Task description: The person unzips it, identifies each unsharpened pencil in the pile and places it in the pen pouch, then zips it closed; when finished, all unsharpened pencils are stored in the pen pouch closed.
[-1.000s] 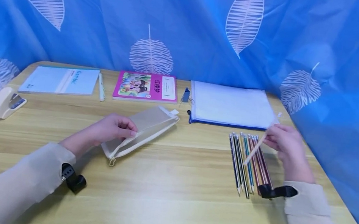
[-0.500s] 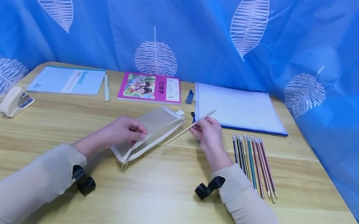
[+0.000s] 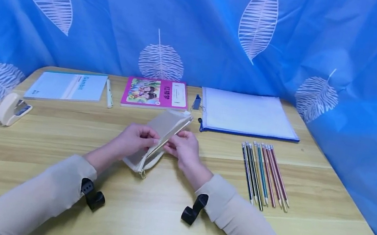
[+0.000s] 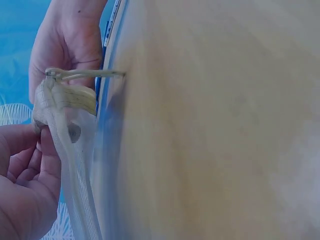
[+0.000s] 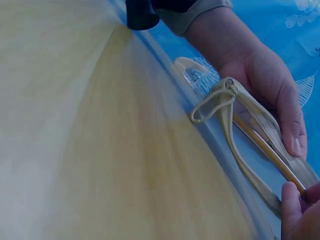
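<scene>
A: Pouch (image 3: 166, 120) at the dial's centre, twelve toward the blue curtain (image 3: 202, 19): at nine sits the cream desk tool (image 3: 8, 109), well apart from you!
B: And at ten, the pale blue notebook (image 3: 68, 86), the green-white pen (image 3: 109, 94) just beside it.
A: Here's your left hand (image 3: 135, 138), at nine and right on the pouch: thumb and fingers meet, pinching the edge of its mouth.
B: Pink book (image 3: 155, 95) behind, near twelve. That mouth gapes, and one pencil (image 5: 270, 155) slants between its two edges!
A: Your right hand (image 3: 186, 147) has it, at three: thumb and fingertips close together, pinching that pencil.
B: Beyond, the binder clip (image 3: 196, 102) at one, the white zip folder (image 3: 248, 114) at two.
A: And just past three, loose pencils (image 3: 270, 173) lie side by side, sharpened tips toward you, well apart from your right hand.
</scene>
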A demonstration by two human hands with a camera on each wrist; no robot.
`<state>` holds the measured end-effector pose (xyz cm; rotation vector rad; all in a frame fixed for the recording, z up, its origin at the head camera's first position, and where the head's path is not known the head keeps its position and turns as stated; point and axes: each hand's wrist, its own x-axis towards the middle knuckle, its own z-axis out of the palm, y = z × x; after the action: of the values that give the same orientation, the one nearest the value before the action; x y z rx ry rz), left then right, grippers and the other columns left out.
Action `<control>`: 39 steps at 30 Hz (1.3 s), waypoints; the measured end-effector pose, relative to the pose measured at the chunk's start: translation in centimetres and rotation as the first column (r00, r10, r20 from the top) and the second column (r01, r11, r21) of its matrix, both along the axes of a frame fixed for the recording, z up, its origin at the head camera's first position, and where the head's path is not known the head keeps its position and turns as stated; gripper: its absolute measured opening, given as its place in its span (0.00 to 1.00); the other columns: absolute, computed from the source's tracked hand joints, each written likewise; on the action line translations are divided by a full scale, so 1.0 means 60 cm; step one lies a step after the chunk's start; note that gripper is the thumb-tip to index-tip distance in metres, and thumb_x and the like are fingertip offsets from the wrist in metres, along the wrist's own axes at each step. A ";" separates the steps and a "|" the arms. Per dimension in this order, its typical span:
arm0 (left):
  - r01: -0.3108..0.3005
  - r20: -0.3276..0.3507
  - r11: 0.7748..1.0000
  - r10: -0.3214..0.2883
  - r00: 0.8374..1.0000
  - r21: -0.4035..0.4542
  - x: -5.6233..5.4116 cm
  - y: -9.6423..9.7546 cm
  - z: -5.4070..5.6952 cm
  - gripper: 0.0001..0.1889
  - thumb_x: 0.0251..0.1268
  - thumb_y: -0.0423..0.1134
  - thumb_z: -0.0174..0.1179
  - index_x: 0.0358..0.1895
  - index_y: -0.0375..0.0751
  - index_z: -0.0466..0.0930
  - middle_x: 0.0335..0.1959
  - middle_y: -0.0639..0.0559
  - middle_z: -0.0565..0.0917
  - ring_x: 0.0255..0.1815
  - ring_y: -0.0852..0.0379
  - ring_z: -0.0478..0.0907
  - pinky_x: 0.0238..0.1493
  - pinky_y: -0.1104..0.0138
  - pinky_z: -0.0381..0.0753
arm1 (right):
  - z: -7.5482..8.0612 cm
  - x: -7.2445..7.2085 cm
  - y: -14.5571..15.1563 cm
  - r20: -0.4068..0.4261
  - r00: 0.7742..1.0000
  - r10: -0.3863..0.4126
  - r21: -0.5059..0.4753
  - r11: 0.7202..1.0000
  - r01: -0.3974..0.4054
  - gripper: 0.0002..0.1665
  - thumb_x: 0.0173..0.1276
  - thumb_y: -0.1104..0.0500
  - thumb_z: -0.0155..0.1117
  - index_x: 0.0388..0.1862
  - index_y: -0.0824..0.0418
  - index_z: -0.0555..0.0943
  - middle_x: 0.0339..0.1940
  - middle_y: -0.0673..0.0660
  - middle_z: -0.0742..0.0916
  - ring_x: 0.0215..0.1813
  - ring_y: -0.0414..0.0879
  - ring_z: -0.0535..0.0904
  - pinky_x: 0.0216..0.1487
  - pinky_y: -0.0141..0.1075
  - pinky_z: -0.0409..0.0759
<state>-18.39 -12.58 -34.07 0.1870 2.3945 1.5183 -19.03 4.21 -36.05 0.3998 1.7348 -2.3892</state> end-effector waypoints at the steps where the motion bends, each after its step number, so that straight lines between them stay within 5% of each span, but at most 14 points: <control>1: 0.004 -0.007 1.000 -0.004 1.000 0.003 0.000 0.000 -0.001 0.09 0.62 0.37 0.58 0.43 0.37 0.81 0.35 0.49 0.81 0.36 0.56 0.74 0.37 0.68 0.76 | -0.002 0.000 0.000 0.001 1.000 0.019 0.007 1.000 -0.019 0.18 0.56 0.74 0.60 0.44 0.67 0.68 0.29 0.58 0.80 0.27 0.43 0.80 0.35 0.34 0.82; 7: 0.018 -0.013 1.000 -0.018 1.000 0.025 0.000 -0.003 -0.007 0.08 0.63 0.36 0.58 0.42 0.36 0.80 0.33 0.49 0.80 0.33 0.55 0.73 0.35 0.67 0.76 | -0.010 -0.008 0.018 0.007 0.994 0.106 0.055 0.993 -0.106 0.11 0.59 0.74 0.59 0.41 0.72 0.72 0.28 0.58 0.81 0.28 0.43 0.82 0.36 0.33 0.82; 13: 0.015 -0.007 1.000 -0.015 1.000 0.023 0.003 -0.008 -0.007 0.09 0.63 0.36 0.58 0.43 0.36 0.80 0.34 0.48 0.79 0.34 0.54 0.72 0.36 0.66 0.76 | 0.017 -0.009 0.065 -0.008 0.983 0.183 0.119 0.976 -0.181 0.14 0.60 0.73 0.58 0.46 0.75 0.72 0.29 0.58 0.81 0.28 0.42 0.81 0.35 0.31 0.81; 18: 0.026 -0.007 0.999 -0.025 1.000 0.021 0.006 -0.016 -0.010 0.09 0.63 0.36 0.58 0.42 0.37 0.80 0.33 0.48 0.78 0.34 0.53 0.72 0.36 0.66 0.75 | 0.034 -0.008 0.154 -0.052 0.970 0.237 0.208 0.953 -0.222 0.20 0.62 0.72 0.56 0.52 0.77 0.67 0.31 0.55 0.81 0.30 0.41 0.81 0.37 0.29 0.81; 25: 0.018 -0.031 0.999 -0.017 0.999 0.049 0.008 -0.024 -0.008 0.10 0.62 0.36 0.58 0.42 0.33 0.79 0.30 0.51 0.77 0.32 0.57 0.71 0.34 0.69 0.75 | 0.049 0.004 0.309 -0.111 0.949 0.296 0.339 0.909 -0.244 0.07 0.65 0.70 0.54 0.42 0.67 0.70 0.30 0.51 0.82 0.32 0.39 0.82 0.37 0.29 0.81; 30: 0.022 -0.043 0.999 -0.020 0.999 0.050 0.007 -0.027 -0.007 0.10 0.62 0.36 0.58 0.42 0.32 0.79 0.29 0.52 0.77 0.31 0.57 0.71 0.34 0.69 0.75 | 0.060 0.026 0.401 -0.114 0.946 0.302 0.494 0.844 -0.210 0.10 0.65 0.67 0.58 0.44 0.68 0.70 0.32 0.49 0.83 0.34 0.40 0.82 0.39 0.30 0.81; 39: 0.014 -0.038 1.000 -0.013 0.999 0.019 0.004 -0.024 -0.008 0.10 0.63 0.36 0.57 0.43 0.34 0.80 0.33 0.50 0.78 0.35 0.55 0.71 0.37 0.68 0.75 | 0.050 0.055 0.489 0.018 0.934 0.358 0.745 0.618 -0.251 0.26 0.66 0.64 0.57 0.57 0.80 0.65 0.36 0.52 0.83 0.37 0.37 0.80 0.40 0.33 0.81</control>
<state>-18.16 -14.04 -34.56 0.2380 2.4030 1.5459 -15.72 33.53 -33.05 0.0035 2.5498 -1.4009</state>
